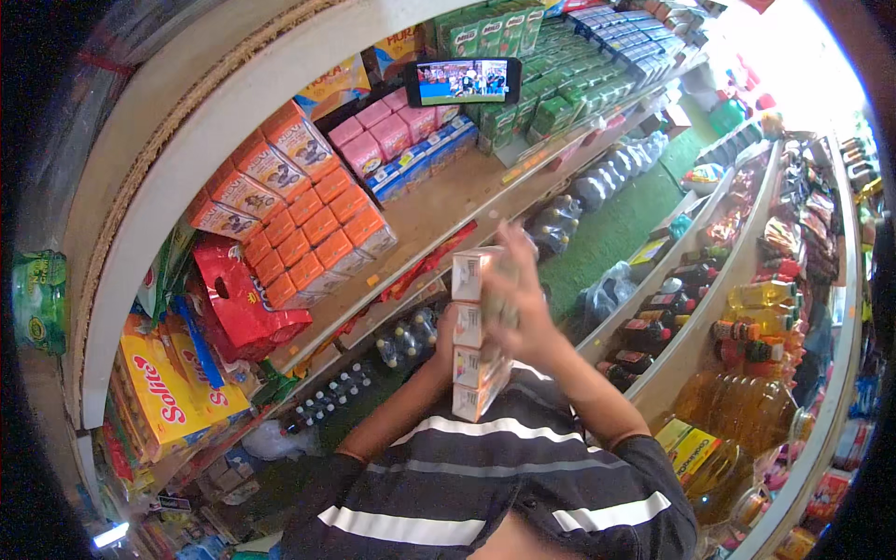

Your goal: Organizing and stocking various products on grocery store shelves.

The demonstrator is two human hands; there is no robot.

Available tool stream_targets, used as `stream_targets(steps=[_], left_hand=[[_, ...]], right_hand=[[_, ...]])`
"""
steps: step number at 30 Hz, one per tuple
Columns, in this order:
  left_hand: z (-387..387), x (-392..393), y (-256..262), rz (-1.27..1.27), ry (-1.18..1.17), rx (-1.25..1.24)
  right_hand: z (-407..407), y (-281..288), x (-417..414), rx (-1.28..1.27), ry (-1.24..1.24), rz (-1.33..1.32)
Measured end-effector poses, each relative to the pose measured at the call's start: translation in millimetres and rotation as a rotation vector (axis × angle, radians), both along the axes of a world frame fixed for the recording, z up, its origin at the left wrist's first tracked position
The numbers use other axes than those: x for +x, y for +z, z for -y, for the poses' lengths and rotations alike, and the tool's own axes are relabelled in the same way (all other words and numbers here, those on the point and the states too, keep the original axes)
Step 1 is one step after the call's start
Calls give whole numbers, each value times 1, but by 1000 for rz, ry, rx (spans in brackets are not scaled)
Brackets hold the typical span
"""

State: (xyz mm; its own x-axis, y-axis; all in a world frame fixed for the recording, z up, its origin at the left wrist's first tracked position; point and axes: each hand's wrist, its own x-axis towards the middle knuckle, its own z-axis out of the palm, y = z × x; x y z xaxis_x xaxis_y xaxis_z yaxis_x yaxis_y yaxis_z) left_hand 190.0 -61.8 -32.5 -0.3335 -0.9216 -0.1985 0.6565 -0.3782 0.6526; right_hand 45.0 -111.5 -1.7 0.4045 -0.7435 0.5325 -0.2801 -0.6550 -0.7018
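A row of several small white and orange drink cartons [467, 325] stands stacked in front of my chest. My left hand [445, 336] is on the stack's left side, mostly hidden behind it, and seems to support it. Blurred by motion, my right hand [514, 301] lies against the stack's right side, fingers pointing up and spread; whether it grips is unclear. Ahead on the shelf [448, 185] stand orange cartons [308, 234], pink cartons [392, 133] and a blue-wrapped pack [423, 161]. A phone [463, 82] showing a video is propped above them.
Green Milo cartons [553, 112] fill the shelf's far end. A red package [245, 301] and yellow Solite packs [178, 385] lie at left. Bottle packs [406, 339] stand below. At right, shelves hold sauce bottles [647, 329] and large oil jugs [742, 399]. The aisle floor is green [605, 234].
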Motion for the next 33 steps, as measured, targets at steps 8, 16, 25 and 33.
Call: stream_targets(steps=[8, 16, 25, 33], left_hand=[[1, -10, 0, -39, 5, 11], [-2, -15, -2, -80, 0, 29], [-3, -16, -9, -131, 9, 37], [3, -4, -32, -485, -165, -137]], right_hand=[[12, -5, -6, 170, -94, 154], [12, -3, -9, 206, -119, 174], [6, -9, -11, 76, -103, 191], [5, -5, 0, 166, -162, 254]])
